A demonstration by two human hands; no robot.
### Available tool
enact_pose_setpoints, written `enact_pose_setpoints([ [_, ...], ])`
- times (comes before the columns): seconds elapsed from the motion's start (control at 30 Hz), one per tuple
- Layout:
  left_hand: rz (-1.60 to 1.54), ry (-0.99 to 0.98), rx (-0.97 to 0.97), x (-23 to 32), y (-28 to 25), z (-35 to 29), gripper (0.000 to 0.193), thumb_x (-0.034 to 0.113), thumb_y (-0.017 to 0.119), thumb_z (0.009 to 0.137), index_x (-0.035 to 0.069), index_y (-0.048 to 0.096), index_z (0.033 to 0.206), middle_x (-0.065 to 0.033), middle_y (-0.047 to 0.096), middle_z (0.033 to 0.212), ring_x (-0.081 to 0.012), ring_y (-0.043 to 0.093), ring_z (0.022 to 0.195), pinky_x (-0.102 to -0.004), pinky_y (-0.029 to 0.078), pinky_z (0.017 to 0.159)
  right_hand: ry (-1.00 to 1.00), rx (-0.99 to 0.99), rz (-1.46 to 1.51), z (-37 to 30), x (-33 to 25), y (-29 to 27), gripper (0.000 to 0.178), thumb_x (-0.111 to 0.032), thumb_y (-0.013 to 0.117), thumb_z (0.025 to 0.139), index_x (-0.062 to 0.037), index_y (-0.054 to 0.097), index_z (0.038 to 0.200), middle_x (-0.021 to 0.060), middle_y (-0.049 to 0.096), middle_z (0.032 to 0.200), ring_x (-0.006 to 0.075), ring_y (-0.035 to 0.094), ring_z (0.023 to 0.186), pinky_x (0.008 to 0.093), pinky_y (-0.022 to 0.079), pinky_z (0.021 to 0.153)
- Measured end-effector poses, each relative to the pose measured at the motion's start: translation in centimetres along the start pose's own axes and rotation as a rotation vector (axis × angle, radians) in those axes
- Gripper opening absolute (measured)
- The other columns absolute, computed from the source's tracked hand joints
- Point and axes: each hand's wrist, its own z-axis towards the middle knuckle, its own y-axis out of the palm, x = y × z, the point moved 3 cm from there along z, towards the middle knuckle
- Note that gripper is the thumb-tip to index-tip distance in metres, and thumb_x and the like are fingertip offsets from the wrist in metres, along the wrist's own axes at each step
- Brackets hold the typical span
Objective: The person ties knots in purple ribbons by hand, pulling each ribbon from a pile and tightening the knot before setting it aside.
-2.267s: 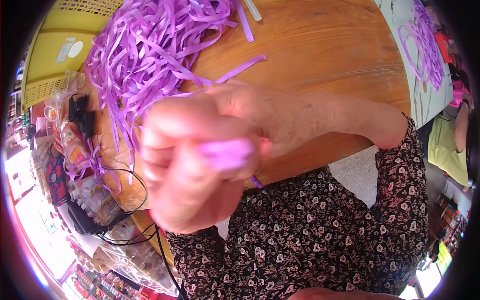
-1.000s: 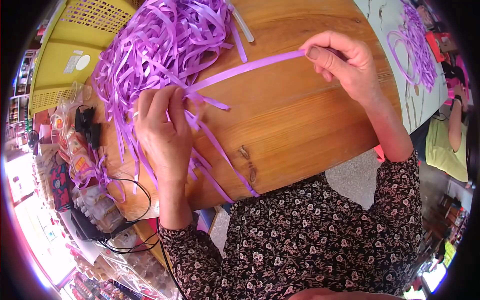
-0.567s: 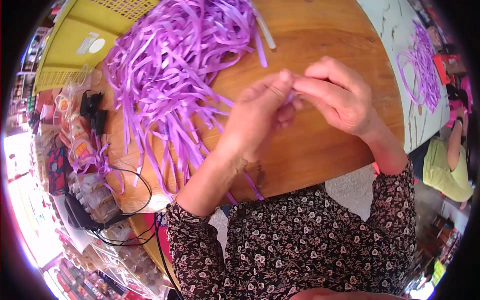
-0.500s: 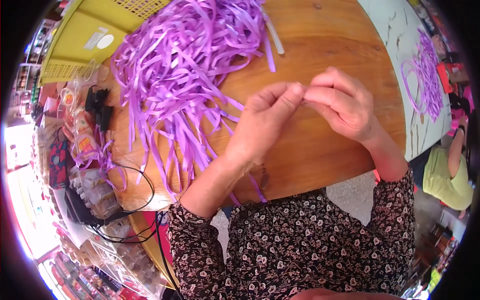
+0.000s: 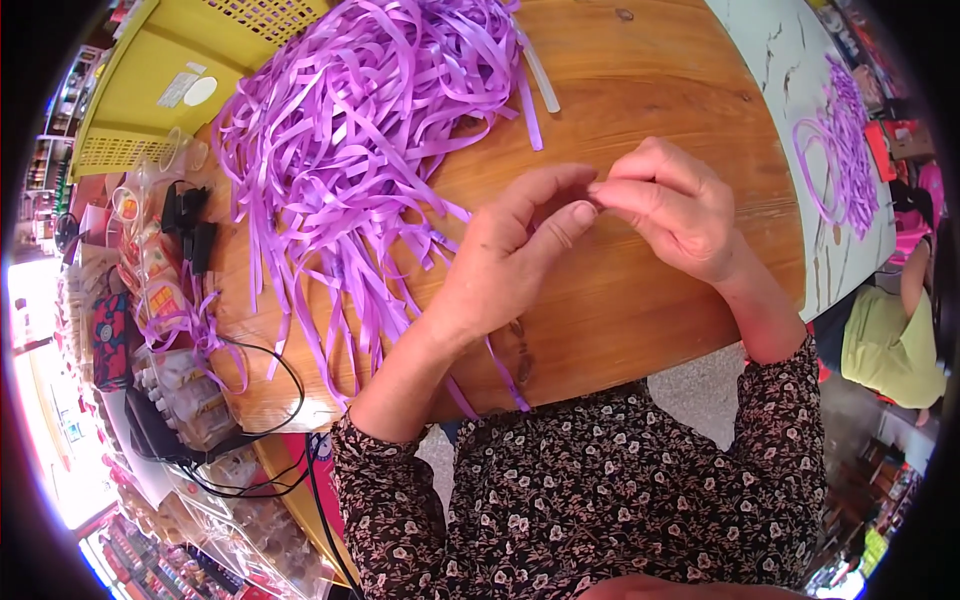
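Note:
My two hands meet over the wooden table at their fingertips. My left hand [image 5: 505, 255] has its thumb and forefinger parted, with nothing visible between them, close against the other hand's tips. My right hand [image 5: 675, 205] is closed in a pinch; whatever sits between its fingertips is hidden or too small to make out. Left of the hands lies a large heap of purple ribbons [image 5: 370, 120], its loose ends trailing toward the near edge. One ribbon end [image 5: 508, 375] passes under my left wrist to that edge.
A yellow-green plastic basket [image 5: 150, 90] stands far left. Along the left edge are black cables [image 5: 290, 375], bagged goods [image 5: 195, 395] and a black clip-like object [image 5: 190, 220]. A clear stick [image 5: 540, 75] lies beside the heap. Another purple ribbon bundle [image 5: 850, 160] rests on a white marbled surface [image 5: 815, 255]. A person in yellow-green [image 5: 890, 350] is at right.
My left thumb has come away from its forefinger and dropped slightly, opening a gap. My right hand stays pinched in nearly the same place. The whole view has shifted a little.

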Motion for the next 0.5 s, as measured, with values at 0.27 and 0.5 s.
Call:
enact_pose_setpoints([
  [0.27,-0.615,-0.384,-0.031,-0.4,0.4,-0.4,0.018,0.011,0.058,0.089,0.002,0.059,0.104,-0.0030,0.060,0.077,-0.0086,0.050,0.057,-0.0191,0.037,0.048,-0.107,0.031,-0.031,-0.1,-0.6,-0.1,0.024,0.001,0.072,0.066,-0.0019,0.068,0.090,0.0043,0.054,0.077,0.0154,0.050,0.062,0.0243,0.040,0.051],
  [0.5,-0.344,-0.231,0.070,-0.6,-0.3,-0.5,0.009,0.006,0.061,0.086,0.002,0.062,0.094,0.0004,0.058,0.073,-0.0063,0.045,0.051,-0.0182,0.033,0.044,0.142,0.052,0.084,-0.2,0.3,-1.2,0.021,-0.001,0.070,0.073,-0.0010,0.068,0.093,0.0064,0.057,0.082,0.0151,0.055,0.069,0.0237,0.043,0.056],
])
